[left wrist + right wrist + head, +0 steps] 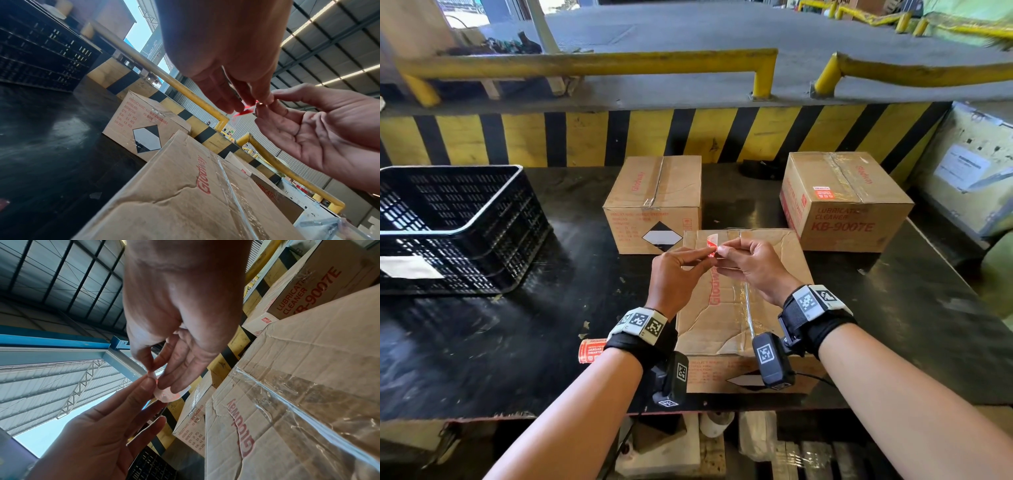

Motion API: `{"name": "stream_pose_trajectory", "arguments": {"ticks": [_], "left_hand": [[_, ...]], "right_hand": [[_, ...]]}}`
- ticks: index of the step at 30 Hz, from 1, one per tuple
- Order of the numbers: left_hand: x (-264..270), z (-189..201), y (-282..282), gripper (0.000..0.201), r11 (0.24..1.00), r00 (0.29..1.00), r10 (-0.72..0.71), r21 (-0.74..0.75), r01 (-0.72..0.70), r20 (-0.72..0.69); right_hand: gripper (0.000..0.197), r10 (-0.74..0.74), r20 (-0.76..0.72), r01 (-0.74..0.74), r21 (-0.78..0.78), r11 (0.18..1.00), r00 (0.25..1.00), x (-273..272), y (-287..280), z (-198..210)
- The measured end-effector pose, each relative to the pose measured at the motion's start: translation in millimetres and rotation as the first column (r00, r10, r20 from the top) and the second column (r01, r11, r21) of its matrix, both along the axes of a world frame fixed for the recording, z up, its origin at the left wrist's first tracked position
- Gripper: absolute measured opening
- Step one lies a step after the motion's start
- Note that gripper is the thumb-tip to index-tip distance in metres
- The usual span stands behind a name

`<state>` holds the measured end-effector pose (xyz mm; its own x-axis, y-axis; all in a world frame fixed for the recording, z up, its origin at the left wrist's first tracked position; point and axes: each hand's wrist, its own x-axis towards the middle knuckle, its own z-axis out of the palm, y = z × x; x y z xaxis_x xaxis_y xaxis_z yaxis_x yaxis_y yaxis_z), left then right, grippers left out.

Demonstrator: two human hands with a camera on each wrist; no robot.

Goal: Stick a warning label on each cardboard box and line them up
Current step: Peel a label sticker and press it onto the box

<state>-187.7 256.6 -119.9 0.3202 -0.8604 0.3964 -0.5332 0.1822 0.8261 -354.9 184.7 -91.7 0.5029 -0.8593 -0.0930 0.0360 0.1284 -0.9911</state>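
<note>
Crate (448, 219) beside unlabelled box (654, 202)

Bare forearms; black wristbands (643, 342) topped with white checkered marker tags (813, 301); small black cameras (773, 359) slung beneath.

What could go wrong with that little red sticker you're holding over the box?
The warning label is already curling where the left hand and right hand pinch it, so it might fold and stick to itself or to the fingertips. The nearest box has a creased, taped top, so the label might go on wrinkled or crooked. The spare labels lie beside the left wrist near the table edge and could get knocked off.
</note>
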Motion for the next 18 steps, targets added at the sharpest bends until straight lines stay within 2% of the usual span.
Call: {"name": "stream_pose_trajectory", "arguments": {"ticks": [7, 12, 18], "left_hand": [[5, 6, 2, 0.015, 0.987, 0.966, -0.079, 0.116, 0.111, -0.246], [11, 5, 4, 0.023, 0.969, 0.968, -0.160, 0.155, 0.191, -0.191], [9, 4, 5, 0.019, 0.963, 0.963, -0.179, 0.163, 0.214, -0.203]], "right_hand": [[0.031, 0.057, -0.011, -0.057, 0.024, 0.998, 0.998, -9, 0, -4], [0.029, 0.104, 0.004, -0.104, 0.052, 0.993, 0.995, -14, 0, -5], [0.030, 0.146, 0.000, -0.146, 0.060, 0.988, 0.989, -18, 3, -5]]}}
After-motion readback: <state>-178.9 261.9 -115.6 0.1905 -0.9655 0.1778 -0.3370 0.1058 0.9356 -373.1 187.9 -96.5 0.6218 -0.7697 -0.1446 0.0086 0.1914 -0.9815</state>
